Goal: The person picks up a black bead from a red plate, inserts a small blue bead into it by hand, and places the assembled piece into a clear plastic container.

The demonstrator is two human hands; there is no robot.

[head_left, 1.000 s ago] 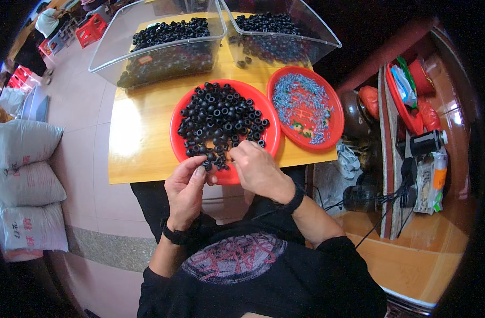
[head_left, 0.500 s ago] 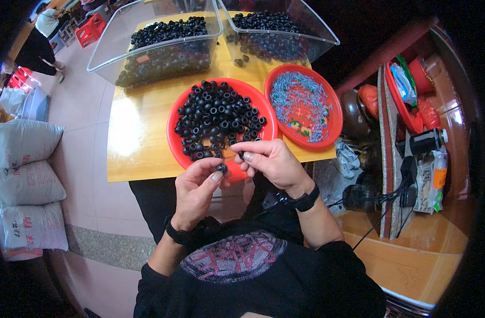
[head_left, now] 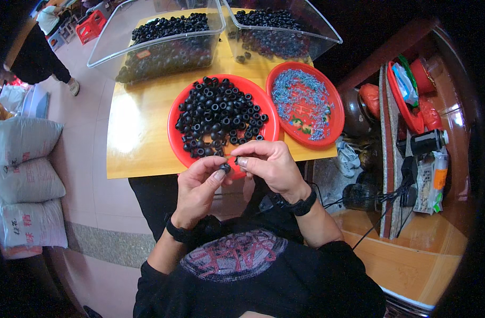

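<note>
My left hand (head_left: pixel 196 185) pinches a round, hollow black part (head_left: pixel 225 167) between thumb and fingertips. Close beside it, the thumb and forefinger of my right hand (head_left: pixel 276 168) hold a small black piece (head_left: pixel 237 160), mostly covered by the fingers. The two pieces nearly meet; I cannot tell whether they touch. Both hands are over the near rim of a round red tray (head_left: pixel 174 130). Heaped in that tray are many similar black parts (head_left: pixel 213 108). To its right lies a second red tray (head_left: pixel 335 103), strewn with tiny bluish pieces (head_left: pixel 298 87).
Two clear plastic bins (head_left: pixel 102 55) (head_left: pixel 327 36) full of black parts stand at the far side of the yellow table (head_left: pixel 142 153). Stacked white sacks (head_left: pixel 28 183) are on the left. A shelf with a black bottle (head_left: pixel 428 142) and cables is right. A person (head_left: pixel 41 55) walks at far left.
My right hand has brought its small piece down and left, closer to the part in my left hand. At far left the person has stepped nearer.
</note>
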